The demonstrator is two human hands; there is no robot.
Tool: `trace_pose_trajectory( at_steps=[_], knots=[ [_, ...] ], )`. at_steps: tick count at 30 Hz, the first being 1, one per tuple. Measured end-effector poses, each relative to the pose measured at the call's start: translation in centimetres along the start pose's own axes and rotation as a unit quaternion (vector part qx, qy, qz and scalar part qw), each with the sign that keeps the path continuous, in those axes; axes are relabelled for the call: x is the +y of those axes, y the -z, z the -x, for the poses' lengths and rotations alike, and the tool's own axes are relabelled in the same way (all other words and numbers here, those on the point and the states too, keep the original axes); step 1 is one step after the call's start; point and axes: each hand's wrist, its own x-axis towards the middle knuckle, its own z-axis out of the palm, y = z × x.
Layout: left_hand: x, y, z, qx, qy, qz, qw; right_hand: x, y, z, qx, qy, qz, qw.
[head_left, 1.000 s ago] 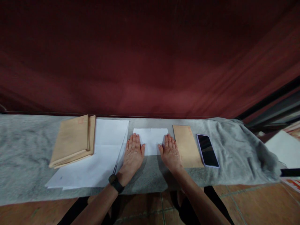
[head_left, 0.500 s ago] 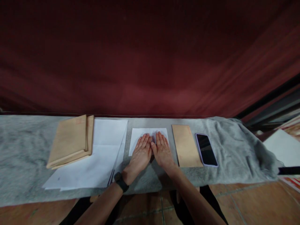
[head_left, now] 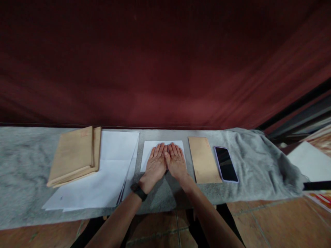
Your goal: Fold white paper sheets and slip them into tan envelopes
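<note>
A small white paper (head_left: 147, 151) lies on the grey cloth, mostly covered by my hands. My left hand (head_left: 156, 164), with a dark watch on the wrist, rests flat on its left part. On its right part my right hand (head_left: 177, 164) lies flat too, its thumb touching the left hand. Both hands have their fingers stretched forward and hold nothing. To the right is a single brown envelope (head_left: 204, 160). Larger white sheets (head_left: 113, 172) lie to the left, partly under a stack of brown envelopes (head_left: 73, 151).
A phone (head_left: 226, 164) with a light purple edge lies right of the single envelope. The grey cloth (head_left: 258, 165) is rumpled toward its right end. A dark red surface (head_left: 160, 86) rises behind it. Tiled floor (head_left: 279, 220) shows in front.
My hands have slid slightly closer together and forward on the small paper. The whole view has shifted a little, so the other items appear slightly further left.
</note>
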Motion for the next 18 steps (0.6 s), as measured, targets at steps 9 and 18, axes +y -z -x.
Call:
trace_pose_trajectory(
  at_steps=[9,18],
  knots=[
    [-1.2,-0.2,-0.6,0.035,0.065,0.006,0.997,1.0,-0.8,-0.4,0.046,-0.027,0.032,0.998],
    [-2.0,-0.1,-0.2,0.053,0.093,-0.004,0.994,2.0,-1.9,0.3,0.107,-0.044,0.061,0.991]
  ],
)
